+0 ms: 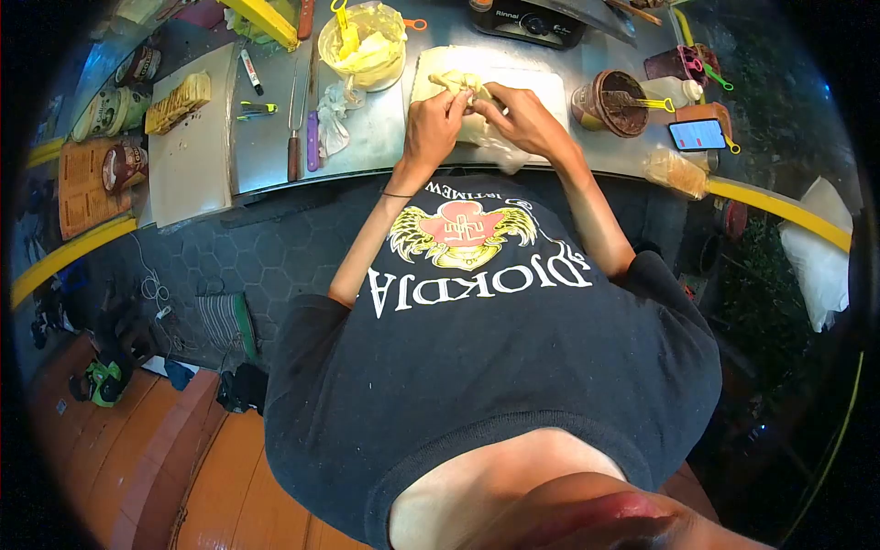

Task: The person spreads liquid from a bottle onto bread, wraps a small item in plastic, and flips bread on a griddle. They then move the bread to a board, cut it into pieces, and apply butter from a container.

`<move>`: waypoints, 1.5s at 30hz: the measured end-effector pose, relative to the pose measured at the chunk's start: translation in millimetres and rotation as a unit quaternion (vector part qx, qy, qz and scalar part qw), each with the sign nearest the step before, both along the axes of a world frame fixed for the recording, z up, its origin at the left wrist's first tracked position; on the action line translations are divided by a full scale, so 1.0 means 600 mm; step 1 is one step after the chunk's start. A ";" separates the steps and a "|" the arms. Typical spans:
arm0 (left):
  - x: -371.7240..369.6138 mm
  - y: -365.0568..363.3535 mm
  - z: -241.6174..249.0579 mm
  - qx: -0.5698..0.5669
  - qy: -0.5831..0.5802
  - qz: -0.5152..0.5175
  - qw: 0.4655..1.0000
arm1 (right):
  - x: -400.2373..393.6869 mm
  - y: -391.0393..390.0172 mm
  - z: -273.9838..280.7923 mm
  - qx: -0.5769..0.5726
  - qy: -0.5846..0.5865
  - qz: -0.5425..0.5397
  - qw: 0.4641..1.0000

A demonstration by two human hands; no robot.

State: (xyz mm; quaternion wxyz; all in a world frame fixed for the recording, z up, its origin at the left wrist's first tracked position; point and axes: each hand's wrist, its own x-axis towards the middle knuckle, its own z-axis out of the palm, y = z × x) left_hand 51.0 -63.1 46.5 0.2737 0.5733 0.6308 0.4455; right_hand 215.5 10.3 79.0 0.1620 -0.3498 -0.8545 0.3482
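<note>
Over a pale board (541,87) on the metal table, my left hand (433,126) and my right hand (524,119) meet, fingers bent around a crumpled yellowish piece (458,81). What it is made of is too small to tell. Both hands pinch it at their fingertips, close together. Clear plastic (500,151) hangs below, between the hands. Left of them stands a tub of pale yellow spread (367,64) with a yellow utensil in it. A brown tub (610,103) with dark paste and a yellow-handled spatula stands to the right.
A purple-handled knife (313,142), crumpled white plastic (335,124), a marker (250,71) and a bread loaf (179,103) lie to the left. To the right are a phone (698,135) and wrapped bread (676,172). A black stove (527,23) stands behind.
</note>
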 end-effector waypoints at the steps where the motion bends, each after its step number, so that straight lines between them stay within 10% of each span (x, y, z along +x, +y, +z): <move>1: -0.002 0.000 0.004 -0.013 0.071 0.002 0.997 | 0.000 -0.001 -0.002 0.066 -0.004 0.034 0.997; 12: 0.007 -0.002 0.002 -0.070 -0.075 -0.095 0.990 | -0.015 0.025 -0.039 0.085 0.014 0.035 0.996; 15: 0.005 0.007 -0.034 -0.063 -0.215 -0.109 0.968 | -0.025 0.010 -0.044 -0.120 0.164 -0.019 0.979; 17: 0.004 0.011 -0.022 -0.052 -0.368 -0.173 0.912 | -0.029 -0.006 -0.039 -0.526 0.289 -0.054 0.798; 22: 0.004 0.010 -0.025 0.007 -0.243 -0.139 0.960 | -0.030 0.006 -0.026 -0.511 0.224 -0.074 0.826; 24: 0.007 0.003 0.002 0.041 -0.158 -0.099 0.982 | -0.018 0.037 -0.053 -0.294 0.108 0.026 0.949; 31: -0.010 0.011 0.000 0.042 0.065 -0.102 0.992 | -0.001 0.013 0.043 -0.057 -0.034 -0.084 0.994; 45: -0.005 0.000 0.030 -0.065 -0.031 -0.182 0.981 | -0.004 0.004 -0.045 -0.379 0.250 -0.087 0.887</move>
